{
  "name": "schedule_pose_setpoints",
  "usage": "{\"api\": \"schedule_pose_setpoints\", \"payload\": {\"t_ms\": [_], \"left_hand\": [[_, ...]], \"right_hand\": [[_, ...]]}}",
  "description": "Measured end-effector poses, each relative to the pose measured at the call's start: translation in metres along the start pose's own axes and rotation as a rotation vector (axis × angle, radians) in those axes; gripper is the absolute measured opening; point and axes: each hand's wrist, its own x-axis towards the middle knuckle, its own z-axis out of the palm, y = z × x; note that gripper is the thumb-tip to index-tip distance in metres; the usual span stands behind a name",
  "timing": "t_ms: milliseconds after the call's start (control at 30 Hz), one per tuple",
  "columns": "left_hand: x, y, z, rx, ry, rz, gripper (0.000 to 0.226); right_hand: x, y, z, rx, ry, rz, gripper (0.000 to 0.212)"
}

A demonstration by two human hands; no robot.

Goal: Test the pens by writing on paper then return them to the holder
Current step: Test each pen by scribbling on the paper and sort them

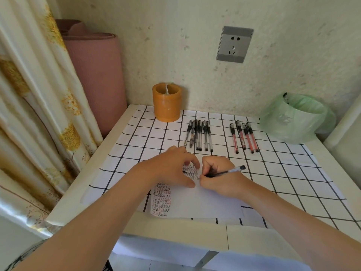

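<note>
Well, from the head camera the person is at a small white table (82, 192) covered with a black-checked cloth (293, 173). The right hand (218, 177) has its fingers (210, 163) curled round a black pen (226, 172), tip down on the sheet of paper (207, 202), cap end pointing off to the right. The left hand (172, 169) rests on the paper just beside it, fingers arched and spread, the tips pressing the sheet flat. A small dark bit shows under that hand, maybe a pen cap, though I cannot tell. Rows of small written marks, black and some red, fill the left part of the sheet.

Beyond the hands a row of black pens (199, 133) lies on the cloth, and well apart to the right a row of red pens (244, 136). The orange holder (166, 102) stands upright at the back by the wall. A bin lined with a green bag (298, 118) sits at the far right corner.
</note>
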Motion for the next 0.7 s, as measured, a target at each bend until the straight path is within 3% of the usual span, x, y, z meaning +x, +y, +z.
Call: {"api": "schedule_pose_setpoints", "payload": {"t_ms": [167, 333, 533, 700], "left_hand": [[-0.002, 0.002, 0.000, 0.011, -0.006, -0.007, 0.051], [-0.007, 0.001, -0.007, 0.003, -0.005, 0.003, 0.049], [-0.020, -0.010, -0.022, 0.011, 0.054, -0.118, 0.045], [-0.026, -0.016, -0.024, 0.108, 0.048, -0.146, 0.027]], "right_hand": [[0.000, 0.000, -0.001, 0.038, 0.018, 0.001, 0.021], [0.005, 0.001, -0.009, 0.307, 0.159, 0.108, 0.013], [0.012, -0.005, -0.012, 0.435, 0.230, 0.141, 0.037], [0.018, -0.014, -0.021, 0.807, 0.129, 0.175, 0.040]]}}
